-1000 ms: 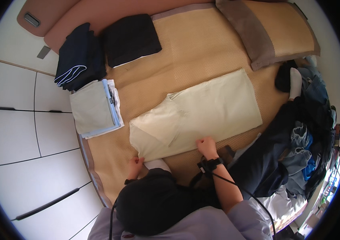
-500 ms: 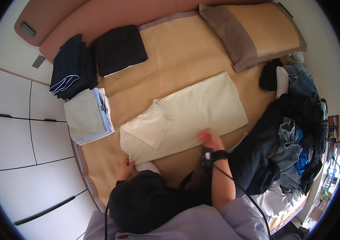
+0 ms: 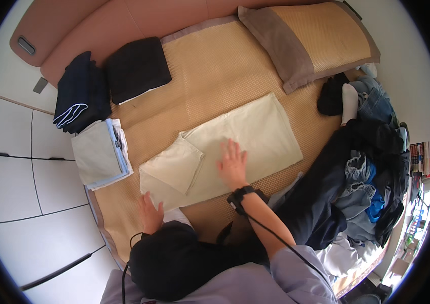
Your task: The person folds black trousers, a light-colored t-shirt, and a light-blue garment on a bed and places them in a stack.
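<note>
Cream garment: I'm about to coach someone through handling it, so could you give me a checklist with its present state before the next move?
1. Garment spread flat: ok, it lies flat on the mat with no big wrinkles showing.
2. Flap laid inward: ok, it rests over the garment's left part.
3. Underside smooth: cannot tell, it is hidden.
4. Right hand away from the garment: not ok, it is spread over the middle.
5. Left hand pressing the near left corner: cannot tell; it is open there, but contact is unclear.
6. Garment apart from the pale stack: ok, mat shows between them.
</note>
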Action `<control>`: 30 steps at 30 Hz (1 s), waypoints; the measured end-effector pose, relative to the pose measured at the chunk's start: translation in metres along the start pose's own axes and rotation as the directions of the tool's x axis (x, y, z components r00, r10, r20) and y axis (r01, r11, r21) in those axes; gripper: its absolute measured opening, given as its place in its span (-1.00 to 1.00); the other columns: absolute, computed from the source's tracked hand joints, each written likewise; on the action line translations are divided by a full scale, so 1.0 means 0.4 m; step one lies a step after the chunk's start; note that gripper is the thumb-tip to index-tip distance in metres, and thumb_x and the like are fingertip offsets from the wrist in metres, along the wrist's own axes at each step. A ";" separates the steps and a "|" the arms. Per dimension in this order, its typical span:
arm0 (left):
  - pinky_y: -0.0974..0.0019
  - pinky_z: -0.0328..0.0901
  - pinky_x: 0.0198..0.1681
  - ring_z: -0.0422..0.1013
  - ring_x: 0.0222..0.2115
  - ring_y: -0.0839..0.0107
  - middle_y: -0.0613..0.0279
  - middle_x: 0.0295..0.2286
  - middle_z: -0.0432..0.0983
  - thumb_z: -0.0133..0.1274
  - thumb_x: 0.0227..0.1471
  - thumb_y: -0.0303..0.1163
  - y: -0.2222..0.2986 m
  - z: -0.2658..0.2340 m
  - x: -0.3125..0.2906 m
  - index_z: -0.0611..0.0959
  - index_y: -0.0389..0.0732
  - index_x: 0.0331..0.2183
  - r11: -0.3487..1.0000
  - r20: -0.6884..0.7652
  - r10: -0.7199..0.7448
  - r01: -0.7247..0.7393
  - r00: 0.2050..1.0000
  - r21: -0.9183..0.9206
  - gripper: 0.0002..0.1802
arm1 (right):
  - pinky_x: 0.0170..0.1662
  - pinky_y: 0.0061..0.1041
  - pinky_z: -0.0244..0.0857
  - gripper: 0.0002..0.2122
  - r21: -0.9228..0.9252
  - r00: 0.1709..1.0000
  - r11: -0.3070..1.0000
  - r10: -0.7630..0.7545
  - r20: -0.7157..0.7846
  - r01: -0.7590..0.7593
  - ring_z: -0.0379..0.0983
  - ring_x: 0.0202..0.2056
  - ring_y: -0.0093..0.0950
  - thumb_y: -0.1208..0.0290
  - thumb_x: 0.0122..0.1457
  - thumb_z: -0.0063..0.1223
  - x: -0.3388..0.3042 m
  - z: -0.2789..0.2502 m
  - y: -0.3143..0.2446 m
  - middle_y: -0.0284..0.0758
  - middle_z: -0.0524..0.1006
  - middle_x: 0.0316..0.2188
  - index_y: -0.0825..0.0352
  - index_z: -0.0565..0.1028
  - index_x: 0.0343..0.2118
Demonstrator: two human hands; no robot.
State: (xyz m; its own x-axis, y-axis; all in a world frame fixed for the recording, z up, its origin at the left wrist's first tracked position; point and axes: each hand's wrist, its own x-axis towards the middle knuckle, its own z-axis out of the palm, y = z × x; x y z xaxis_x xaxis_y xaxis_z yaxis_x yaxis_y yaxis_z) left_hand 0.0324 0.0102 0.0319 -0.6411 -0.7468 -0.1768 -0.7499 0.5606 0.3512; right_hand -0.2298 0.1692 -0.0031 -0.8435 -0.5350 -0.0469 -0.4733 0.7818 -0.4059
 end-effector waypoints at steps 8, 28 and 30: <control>-0.13 -0.28 0.10 -0.21 0.13 -0.04 -0.06 0.12 -0.18 -0.01 -0.17 0.03 0.014 0.085 0.049 -0.02 -0.22 0.12 0.945 0.273 0.283 -0.315 0.919 0.082 -0.06 | 0.15 -0.12 -0.25 -0.46 -0.064 0.992 0.998 -0.022 -0.122 0.014 -0.06 0.15 -0.25 0.18 0.05 -0.13 -0.035 0.004 0.082 -0.25 0.04 0.14 0.18 0.10 0.12; -0.03 -0.10 0.09 -0.12 0.10 -0.08 -0.13 0.08 -0.08 0.21 -0.39 -0.16 -0.006 0.051 0.041 0.13 -0.16 0.09 0.917 0.078 0.390 -0.381 0.917 -0.116 -0.01 | 0.14 -0.07 -0.28 -0.44 -0.138 0.816 0.805 0.576 -0.047 -0.576 -0.25 0.18 -0.11 0.10 0.06 -0.19 0.086 -0.149 0.329 -0.09 -0.10 0.16 0.08 0.03 0.14; 0.00 -0.06 0.08 -0.09 0.08 -0.08 -0.15 0.06 -0.05 0.23 -0.42 -0.19 -0.007 0.023 0.029 0.17 -0.17 0.07 0.936 0.060 0.345 -0.338 0.937 -0.101 -0.03 | 0.11 -0.10 -0.14 -0.45 -0.122 0.799 0.790 0.598 -0.066 -0.601 -0.15 0.15 -0.09 0.19 0.04 -0.12 0.098 -0.171 0.273 -0.07 -0.06 0.15 0.14 0.08 0.11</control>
State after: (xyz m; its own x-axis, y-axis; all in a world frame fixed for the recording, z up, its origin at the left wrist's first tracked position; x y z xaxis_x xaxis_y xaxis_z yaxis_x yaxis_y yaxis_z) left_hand 0.0255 0.0033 0.0204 -0.8690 -0.4846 -0.0996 -0.4683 0.7408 0.4815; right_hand -0.3318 0.2555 0.0133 -0.9736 0.0613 -0.2199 0.1026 0.9780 -0.1814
